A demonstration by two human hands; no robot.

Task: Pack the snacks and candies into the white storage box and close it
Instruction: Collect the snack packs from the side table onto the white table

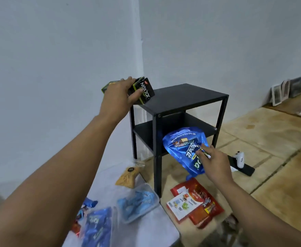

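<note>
While our left hand [118, 97] grips black boxes [143, 90] above the black table [185, 97] | right hand [215, 163] pinches blue bag [185, 148] under it | bag may slip.

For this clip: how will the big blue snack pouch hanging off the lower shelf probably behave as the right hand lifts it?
The blue pouch already droops over the lower shelf edge, so it will likely sag and fold rather than stay flat. Its glossy film may slip under the right hand, which also pinches a small wrapper. It looks puffy, so probably light for its size.
</note>
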